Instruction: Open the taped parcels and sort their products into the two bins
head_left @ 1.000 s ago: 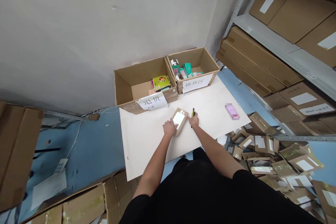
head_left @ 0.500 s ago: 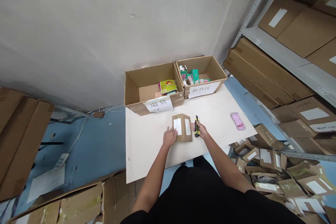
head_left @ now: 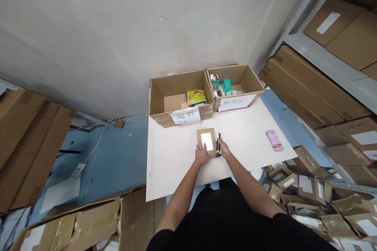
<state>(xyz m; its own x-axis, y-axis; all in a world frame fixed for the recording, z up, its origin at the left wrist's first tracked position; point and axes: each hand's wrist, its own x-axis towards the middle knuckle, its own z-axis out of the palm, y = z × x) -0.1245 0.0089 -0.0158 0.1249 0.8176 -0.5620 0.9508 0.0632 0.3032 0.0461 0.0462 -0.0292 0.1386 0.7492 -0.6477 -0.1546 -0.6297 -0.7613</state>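
A small brown cardboard parcel (head_left: 206,140) with a white label lies flat on the white board (head_left: 173,157) in front of me. My left hand (head_left: 201,154) rests against the parcel's near left corner, fingers curled on its edge. My right hand (head_left: 225,148) is closed around a yellow and black utility knife (head_left: 218,144), held right beside the parcel's right edge.
Two open cartons stand at the board's far edge: the left carton (head_left: 165,98) holds a green book, the right carton (head_left: 249,80) several small teal boxes. A pink item (head_left: 274,141) lies at the right. Many small parcels (head_left: 312,192) are heaped on the floor right. Shelves (head_left: 321,60) hold large boxes.
The parcel went from tilted and turned on the board to lying flat and square, label up. My left hand moved onto its near corner; the knife came close to its right edge.
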